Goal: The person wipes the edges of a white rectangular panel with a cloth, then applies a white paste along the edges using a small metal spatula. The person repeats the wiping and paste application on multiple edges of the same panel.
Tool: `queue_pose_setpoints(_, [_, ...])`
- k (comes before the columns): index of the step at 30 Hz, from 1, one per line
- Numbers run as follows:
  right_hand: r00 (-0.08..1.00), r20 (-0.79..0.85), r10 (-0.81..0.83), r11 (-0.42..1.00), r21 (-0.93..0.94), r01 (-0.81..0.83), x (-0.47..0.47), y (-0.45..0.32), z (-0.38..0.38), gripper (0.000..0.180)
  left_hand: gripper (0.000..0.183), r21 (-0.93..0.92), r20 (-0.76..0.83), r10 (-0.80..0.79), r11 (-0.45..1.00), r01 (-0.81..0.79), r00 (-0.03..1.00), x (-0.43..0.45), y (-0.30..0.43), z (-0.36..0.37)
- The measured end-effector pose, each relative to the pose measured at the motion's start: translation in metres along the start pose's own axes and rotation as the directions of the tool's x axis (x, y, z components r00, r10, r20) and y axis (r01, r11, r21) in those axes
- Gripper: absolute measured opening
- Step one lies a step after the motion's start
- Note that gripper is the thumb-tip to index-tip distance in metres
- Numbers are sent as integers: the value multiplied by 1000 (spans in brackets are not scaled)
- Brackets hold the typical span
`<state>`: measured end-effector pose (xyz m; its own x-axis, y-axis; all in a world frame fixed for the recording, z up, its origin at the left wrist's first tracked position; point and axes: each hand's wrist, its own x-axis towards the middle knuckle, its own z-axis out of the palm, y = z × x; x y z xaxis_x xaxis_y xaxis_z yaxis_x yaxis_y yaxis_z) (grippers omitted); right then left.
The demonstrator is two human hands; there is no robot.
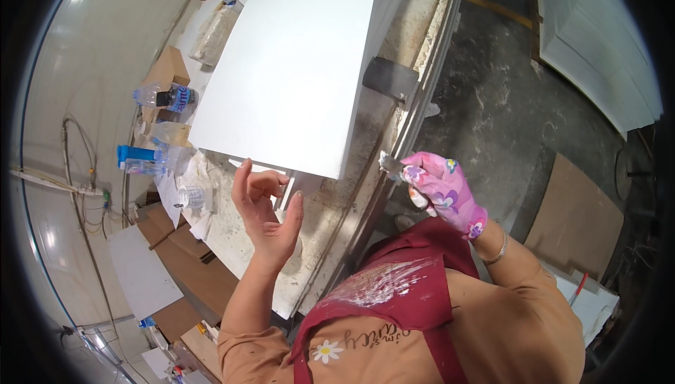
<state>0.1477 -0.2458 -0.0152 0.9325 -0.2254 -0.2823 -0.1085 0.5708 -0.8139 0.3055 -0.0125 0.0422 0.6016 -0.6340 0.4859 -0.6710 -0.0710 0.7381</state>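
My left hand (pixel 266 202) is bare, with fingers curled and apart. It is raised just in front of the near edge of a large white panel piece (pixel 290 68), and nothing shows in its grip. Whether a fingertip touches the narrow white strip below that edge I cannot tell. My right hand (pixel 440 189) wears a pink flowered glove. It holds a small flat scraper blade (pixel 393 166) with white paste on its tip, beside the table's right edge. The white piece rests on a stained worktable (pixel 248 231). A dark grey block (pixel 390 79) stands against its right side.
Along the left side are a large plastic bottle (pixel 169 98), a blue-capped bottle (pixel 138 153), a clear cup (pixel 192 197) and a wrapped block (pixel 213 36). Cardboard sheets (pixel 184 249) lie at lower left. White panels (pixel 596 41) stand at right, above a brown board (pixel 577 215) on the floor.
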Motion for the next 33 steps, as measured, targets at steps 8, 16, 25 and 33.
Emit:
queue_pose_setpoints(8, [998,-9,60,998,-4,-61,4,8,18,22,88,8,124,31,999,-32,992,-5,-8,25])
queue_pose_setpoints(16, [988,91,122,992,-18,-121,13,21,33,22,87,-20,121,-18,1000,21,992,0,-13,29])
queue_pose_setpoints(25, [993,101,58,998,-34,-54,15,18,41,18,87,-38,102,-63,997,68,993,-1,-15,30])
queue_pose_setpoints(33, [997,4,-78,993,-88,78,11,31,43,19,87,-39,107,-49,998,54,993,0,-14,29])
